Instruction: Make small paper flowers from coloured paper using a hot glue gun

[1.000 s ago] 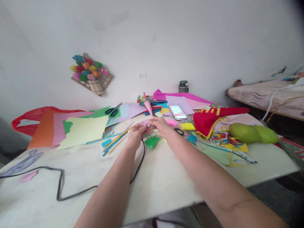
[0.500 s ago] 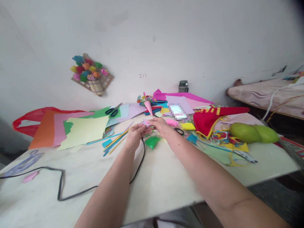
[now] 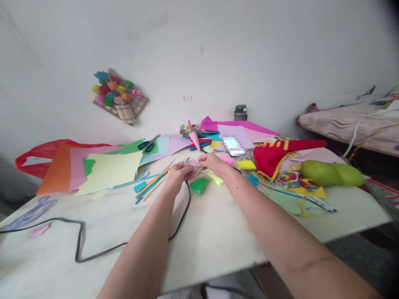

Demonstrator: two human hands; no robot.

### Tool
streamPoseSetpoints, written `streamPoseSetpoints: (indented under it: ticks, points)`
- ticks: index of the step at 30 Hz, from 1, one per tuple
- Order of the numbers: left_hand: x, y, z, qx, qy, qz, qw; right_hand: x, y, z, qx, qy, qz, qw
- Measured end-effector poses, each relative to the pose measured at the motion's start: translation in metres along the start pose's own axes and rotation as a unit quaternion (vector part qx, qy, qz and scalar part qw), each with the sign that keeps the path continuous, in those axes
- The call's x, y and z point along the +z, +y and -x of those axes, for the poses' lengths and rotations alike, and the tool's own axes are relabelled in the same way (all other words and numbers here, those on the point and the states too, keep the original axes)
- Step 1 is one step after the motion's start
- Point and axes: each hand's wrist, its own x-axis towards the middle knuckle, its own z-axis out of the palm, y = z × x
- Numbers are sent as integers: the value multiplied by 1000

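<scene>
Near the middle of the table, my left hand (image 3: 181,171) pinches a small piece of light purple paper (image 3: 194,162). My right hand (image 3: 209,161) has its thumb and fingers closed at the right side of that same piece. The paper's exact shape is partly hidden by my fingers. Just below the hands lies a green packet (image 3: 200,185), with a pale yellow packet (image 3: 215,178) beside it. A pink paper cone (image 3: 194,140) with colourful pieces stands behind them. To the left lie thin blue and yellow paper strips (image 3: 152,187).
Scissors (image 3: 149,143) rest on coloured sheets (image 3: 114,172) at the left. A black cable (image 3: 77,241) crosses the table. On the right are a phone (image 3: 233,146), red cloth (image 3: 271,160), green fruits (image 3: 321,173) and paper scraps. A bottle (image 3: 240,112) stands by the wall.
My right hand has shifted slightly to the right, and its fingers have moved on the purple paper. More of the pale yellow packet shows. My left hand stays nearly in place.
</scene>
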Motion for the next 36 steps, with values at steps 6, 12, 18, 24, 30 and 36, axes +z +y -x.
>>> streamPoseSetpoints:
  ticks: [6,12,18,24,30,36]
  points:
    - [2,1,0,-1,-21,-20,1000,7,-1,-1,-8,54,-43,998]
    - [1,-2,-1,9,-29,-8,1000,17,1,-1,1,72,-59,996]
    - [-1,-1,-1,17,-24,8,1000,15,1,0,15,28,-80,996]
    - [-2,2,1,10,-46,14,999,3,0,0,31,-4,-79,996]
    - [-1,2,2,6,-58,-24,998,4,-2,0,21,10,-49,999]
    - [0,0,1,5,-46,-29,999,15,3,-4,26,76,-101,992]
